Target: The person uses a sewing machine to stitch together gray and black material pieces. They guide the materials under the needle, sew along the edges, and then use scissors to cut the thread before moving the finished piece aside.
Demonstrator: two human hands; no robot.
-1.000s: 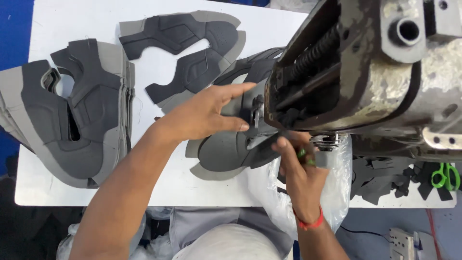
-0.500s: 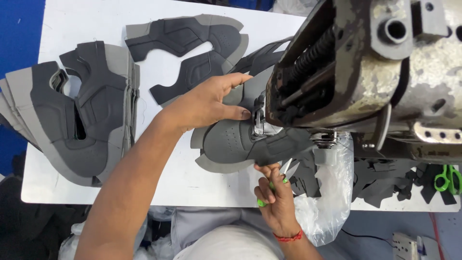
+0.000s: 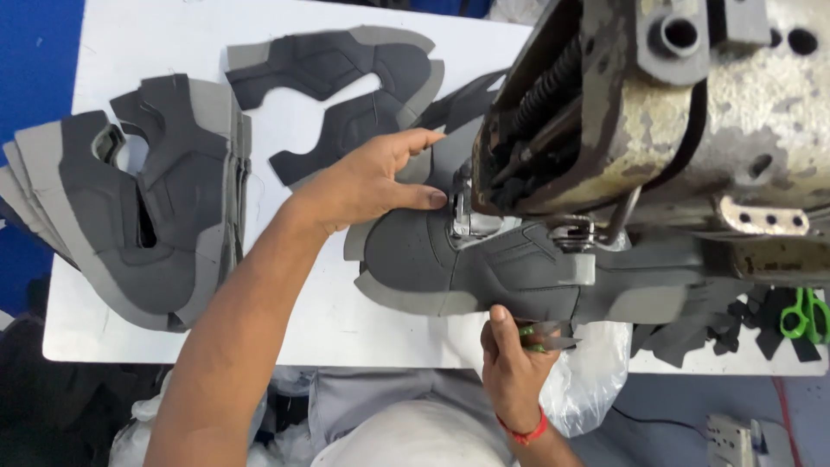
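Note:
A dark grey shoe upper piece with lighter grey edging lies under the needle of a worn sewing machine. My left hand presses flat on the far side of the piece, fingertips close to the presser foot. My right hand is at the near table edge just below the piece, fingers closed around small green-handled thread snips. A red band circles that wrist.
A stack of similar grey upper pieces sits at the left of the white table. Two more pieces lie at the back. Green scissors and dark scraps rest at the right. A clear plastic bag hangs below the edge.
My right hand has drawn back from the needle area to the near table edge. The shoe piece has shifted under the machine; my left hand stays pressed on it.

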